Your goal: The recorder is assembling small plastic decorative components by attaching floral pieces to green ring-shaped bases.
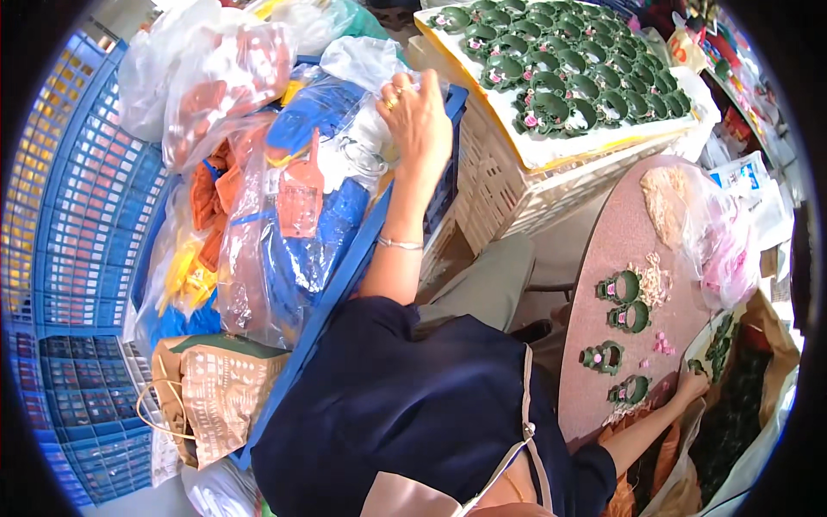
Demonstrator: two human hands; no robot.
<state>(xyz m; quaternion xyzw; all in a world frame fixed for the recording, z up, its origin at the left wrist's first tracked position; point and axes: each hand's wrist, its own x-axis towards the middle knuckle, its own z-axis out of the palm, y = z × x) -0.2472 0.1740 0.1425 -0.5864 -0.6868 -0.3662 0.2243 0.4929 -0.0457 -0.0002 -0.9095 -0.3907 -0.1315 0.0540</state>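
My left hand (418, 125), with a ring and a bracelet, rests over the clear plastic bags (366, 62) in a blue crate (332, 297). Its fingers are bent but apart, with nothing visible in them. Far to the right, my right hand (692, 384) is closed at the edge of an open bag (765, 332), its fingertips on a small green piece (696, 367). More dark green pieces (720, 340) lie in that bag. Several green rings with pink flowers (630, 317) are on the round table (594, 250), near pink bits (662, 344) and pale shavings (652, 280).
Rows of green flowered rings (551, 110) fill a white board on a pale crate (495, 164) ahead. Blue plastic baskets (86, 284) stand left, beside a brown paper bag (228, 396). A clear bag of pink material (728, 258) sits at the table's right edge.
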